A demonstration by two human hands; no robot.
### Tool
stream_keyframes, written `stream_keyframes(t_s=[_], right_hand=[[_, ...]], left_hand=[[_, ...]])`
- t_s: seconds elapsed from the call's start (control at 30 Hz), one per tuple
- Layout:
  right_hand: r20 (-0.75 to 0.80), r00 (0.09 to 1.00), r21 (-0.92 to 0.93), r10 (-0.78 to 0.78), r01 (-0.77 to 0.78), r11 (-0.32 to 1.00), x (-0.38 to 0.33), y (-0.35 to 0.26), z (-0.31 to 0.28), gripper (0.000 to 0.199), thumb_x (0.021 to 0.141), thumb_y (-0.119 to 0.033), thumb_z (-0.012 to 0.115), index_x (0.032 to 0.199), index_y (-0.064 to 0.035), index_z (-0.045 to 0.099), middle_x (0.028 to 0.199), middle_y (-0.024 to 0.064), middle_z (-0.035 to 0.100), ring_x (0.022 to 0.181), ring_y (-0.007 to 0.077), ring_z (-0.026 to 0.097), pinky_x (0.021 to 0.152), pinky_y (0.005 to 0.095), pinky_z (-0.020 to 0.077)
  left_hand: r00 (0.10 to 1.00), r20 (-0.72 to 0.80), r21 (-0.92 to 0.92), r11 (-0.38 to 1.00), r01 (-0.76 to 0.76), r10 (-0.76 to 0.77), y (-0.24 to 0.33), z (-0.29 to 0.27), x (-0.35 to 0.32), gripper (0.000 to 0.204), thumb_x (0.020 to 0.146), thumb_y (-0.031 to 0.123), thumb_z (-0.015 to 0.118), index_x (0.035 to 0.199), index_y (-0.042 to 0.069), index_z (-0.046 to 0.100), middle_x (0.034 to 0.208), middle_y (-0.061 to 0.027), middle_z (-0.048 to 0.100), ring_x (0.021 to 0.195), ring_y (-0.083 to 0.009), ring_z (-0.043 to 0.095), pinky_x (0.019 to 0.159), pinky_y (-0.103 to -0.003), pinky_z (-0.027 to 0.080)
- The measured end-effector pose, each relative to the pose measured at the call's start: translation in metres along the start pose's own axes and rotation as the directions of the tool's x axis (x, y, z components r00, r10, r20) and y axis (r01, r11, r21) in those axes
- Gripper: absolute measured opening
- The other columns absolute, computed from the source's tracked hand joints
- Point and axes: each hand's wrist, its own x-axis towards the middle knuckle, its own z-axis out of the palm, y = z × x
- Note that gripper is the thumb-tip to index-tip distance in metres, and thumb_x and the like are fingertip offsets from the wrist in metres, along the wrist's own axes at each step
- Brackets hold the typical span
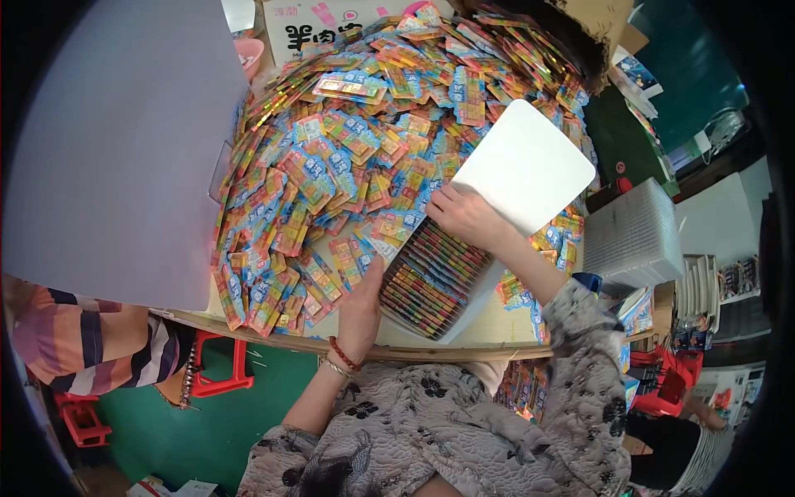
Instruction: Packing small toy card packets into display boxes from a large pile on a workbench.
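Note:
A clear plastic box sits at the table's near edge, packed with rows of colourful flat blister packs standing on edge. A white rounded lid stands raised at its far right side. My left hand grips the left wall of the box, its thumb pointing up along the edge. With bent, closed fingers, my right hand is at the far end of the box, in front of the lid; whatever its fingertips hold is hidden. A big heap of the same kind of packs covers the table beyond.
Stacked clear plastic boxes stand to the right of the heap. A large pale grey panel rises on the left, beside another person's striped sleeve. Red stools stand on the green floor. A carton lies at the far right.

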Motion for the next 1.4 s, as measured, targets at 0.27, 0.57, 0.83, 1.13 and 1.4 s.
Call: stream_keyframes(t_s=[0.27,0.57,0.83,1.13,1.4], right_hand=[[0.072,0.965,-0.163,-0.251,0.26,0.952,-0.011,0.004,0.008,0.008,0.079,-0.014,0.057,0.084,-0.0086,0.056,0.083,0.0036,0.051,0.086,0.0171,0.056,0.069,0.0268,0.0477],[0.256,0.93,0.383,-0.264,0.154,0.911,0.04,0.002,-0.028,0.018,0.075,-0.022,0.066,0.085,-0.0066,0.066,0.089,0.004,0.055,0.096,0.022,0.054,0.078,0.0347,0.0471],[0.506,0.783,0.61,-0.362,-0.028,0.792,0.076,0.018,0.015,0.022,0.066,-0.025,0.076,0.07,-0.0051,0.068,0.083,0.0058,0.06,0.099,0.0243,0.052,0.085,0.0415,0.0436],[0.166,0.892,-0.131,-0.422,0.444,0.887,0.043,0.021,-0.018,0.011,0.07,-0.017,0.062,0.071,-0.0066,0.065,0.082,0.0013,0.06,0.098,0.0204,0.052,0.088,0.0331,0.0426],[0.031,0.921,-0.333,0.389,-0.357,0.873,-0.049,-0.043,-0.008,0.009,0.069,-0.015,0.058,0.075,-0.007,0.059,0.077,0.0048,0.058,0.08,0.0209,0.056,0.07,0.0304,0.0483]], left_hand=[[0.975,0.148,0.055,0.983,-0.177,0.167,-0.001,-0.006,-0.004,0.059,0.09,0.009,0.054,0.145,0.007,0.034,0.15,-0.0137,0.034,0.134,-0.034,0.038,0.103,-0.045,0.039],[0.96,0.211,-0.019,0.983,-0.182,0.182,-0.013,-0.002,-0.008,0.056,0.095,0.027,0.052,0.146,0.011,0.035,0.154,-0.0105,0.028,0.14,-0.0345,0.029,0.112,-0.046,0.027],[0.956,0.238,-0.04,0.985,-0.166,0.171,-0.017,-0.007,-0.004,0.054,0.094,0.027,0.054,0.143,0.01,0.04,0.152,-0.008,0.032,0.139,-0.0286,0.033,0.112,-0.047,0.027],[0.949,0.253,0.147,0.962,-0.23,0.188,-0.022,-0.01,-0.007,0.053,0.094,0.029,0.054,0.143,0.013,0.041,0.152,-0.0026,0.033,0.141,-0.0309,0.028,0.114,-0.047,0.023],[0.943,0.214,-0.093,0.966,-0.24,0.254,-0.015,-0.006,-0.001,0.053,0.092,0.019,0.056,0.142,0.006,0.041,0.151,-0.0129,0.034,0.14,-0.0337,0.029,0.113,-0.047,0.024]])
